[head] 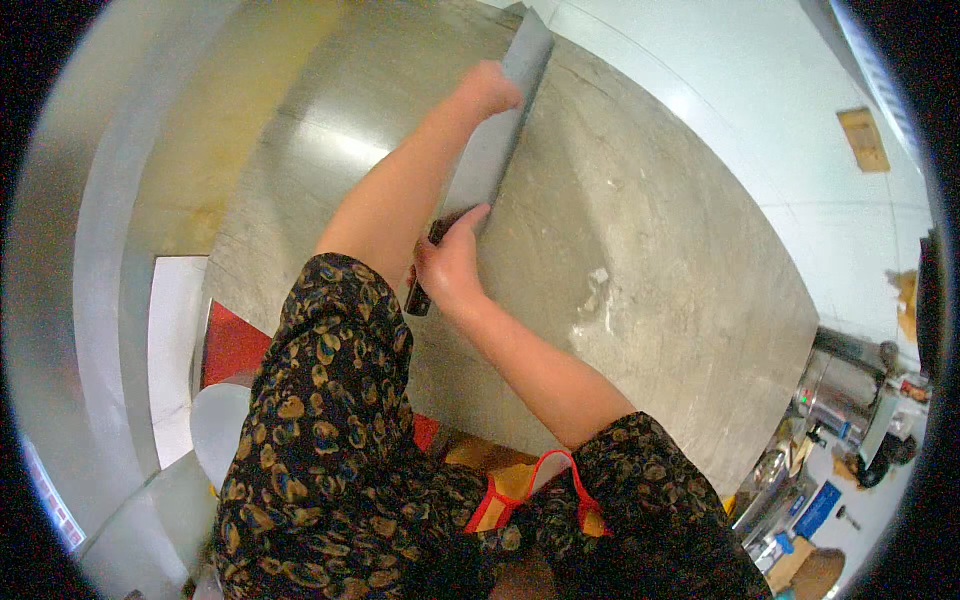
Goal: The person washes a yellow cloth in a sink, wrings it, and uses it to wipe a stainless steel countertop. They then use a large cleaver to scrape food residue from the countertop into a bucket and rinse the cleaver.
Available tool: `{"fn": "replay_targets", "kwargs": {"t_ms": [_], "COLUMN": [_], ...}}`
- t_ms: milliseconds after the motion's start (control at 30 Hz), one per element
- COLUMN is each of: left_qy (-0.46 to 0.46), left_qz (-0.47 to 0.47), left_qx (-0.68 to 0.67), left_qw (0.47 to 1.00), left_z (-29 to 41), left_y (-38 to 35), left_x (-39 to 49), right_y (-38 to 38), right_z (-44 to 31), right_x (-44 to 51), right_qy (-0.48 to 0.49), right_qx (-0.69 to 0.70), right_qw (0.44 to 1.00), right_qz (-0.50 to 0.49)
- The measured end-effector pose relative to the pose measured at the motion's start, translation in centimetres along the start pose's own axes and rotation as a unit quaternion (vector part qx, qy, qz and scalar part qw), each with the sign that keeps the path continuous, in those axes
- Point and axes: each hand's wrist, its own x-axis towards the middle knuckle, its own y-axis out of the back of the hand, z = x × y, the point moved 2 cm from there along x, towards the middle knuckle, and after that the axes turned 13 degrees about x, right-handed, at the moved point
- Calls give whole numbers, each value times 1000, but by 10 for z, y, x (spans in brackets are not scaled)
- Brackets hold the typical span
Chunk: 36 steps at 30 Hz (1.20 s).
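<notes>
A long, wide grey metal blade (491, 150) with a dark handle (418, 298) lies slantwise over a large worn grey-brown work surface (675, 300). My right hand (452, 268) is closed around the handle end, its thumb reaching along the blade. Farther up, my left hand (491, 88) is curled on the blade near its far end; its fingertips are blurred. Pale patches (596, 300) mark the surface to the right of the blade.
At the lower right, a metal appliance (844, 382), a blue item (817, 510) and other small things crowd a white surface. A round whitish object (221, 427) and a red panel (232, 349) stand at the left. A brown rectangular piece (862, 140) is at the upper right.
</notes>
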Motion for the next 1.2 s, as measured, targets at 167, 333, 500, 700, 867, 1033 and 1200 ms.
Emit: {"fn": "replay_targets", "kwargs": {"t_ms": [167, 333, 500, 700, 867, 1033, 1200], "left_qy": [-12, -23, -20, 259, 379, 289, 189], "left_qz": [23, -30, 6, 154, 117, 201, 156], "left_qx": [-76, -83, -169, -216, -326, -225, -134], "left_qw": [997, 996, 985, 929, 858, 908, 960], "left_z": [69, 130, 119, -44, -112, -67, 42], "left_y": [4, -29, -26, 25, 14, -5, -25], "left_x": [-60, -109, -171, -275, -309, -285, -223], "right_y": [33, 64, 89, 52, 15, 38, 102], "right_z": [22, 62, 68, 57, 70, 83, 69], "right_x": [-44, -86, -153, -189, -176, -168, -164], "right_qy": [45, 116, 141, 28, 2, 29, -38], "right_qx": [-10, -86, -97, -123, -174, -177, -156], "right_qw": [998, 983, 983, 978, 960, 971, 985], "right_qz": [39, 114, 65, -167, -219, -158, -65]}}
